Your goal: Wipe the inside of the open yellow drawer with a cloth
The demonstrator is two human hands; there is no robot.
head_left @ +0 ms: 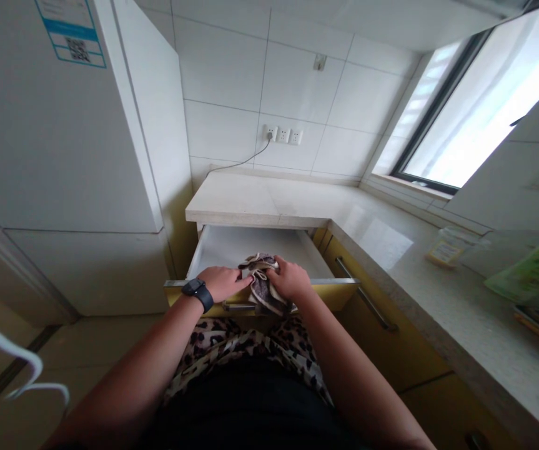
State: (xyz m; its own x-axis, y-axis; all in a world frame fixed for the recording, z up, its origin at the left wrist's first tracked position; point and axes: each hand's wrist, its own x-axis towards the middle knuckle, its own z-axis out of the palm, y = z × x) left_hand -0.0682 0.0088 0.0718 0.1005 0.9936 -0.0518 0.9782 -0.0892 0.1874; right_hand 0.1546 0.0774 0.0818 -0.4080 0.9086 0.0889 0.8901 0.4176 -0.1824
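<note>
Seemingly soft, light and pliable, a patterned cloth (pixel 263 292) drapes over the front edge of an open drawer (pixel 217 247), bunched by its easily gripped folds in the right hand (pixel 291 279), the left hand (pixel 222 283) alongside, its grip unclear.

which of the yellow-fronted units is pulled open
The drawer directly ahead, where the right hand holds a cloth at its front edge; its white inside shows, whereas the yellow fronts under the right-hand counter look shut.

Crumpled cloth (pixel 262 291) over drawer rim (pixel 332 281)
</note>
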